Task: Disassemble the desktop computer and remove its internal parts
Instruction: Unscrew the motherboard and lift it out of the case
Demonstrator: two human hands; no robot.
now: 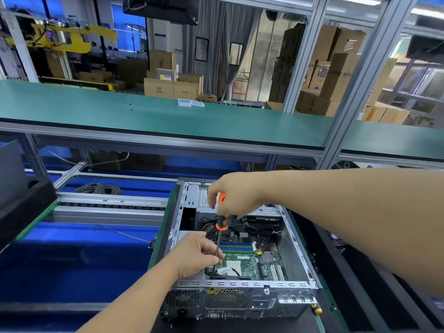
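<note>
open desktop computer case (240, 288) lying on the near part of a green-edged work surface (335, 308), motherboard (249, 259) exposed. right hand (234, 193) grips the orange-and-black screwdriver (221, 222) handle from above the case; left hand (197, 254) pinches its shaft low inside, near the case's near-left corner. behind, a green shelf (168, 116) on aluminium framing; stacked cardboard boxes (173, 88) beyond.

Light is bright and even, coming from ceiling strips high above the green shelf (168, 116). Beyond the shelf, boxes look soft (slightly hazy). Frame posts beside it bend from wide-angle distortion. Below the shelf, shadows are weak.
</note>
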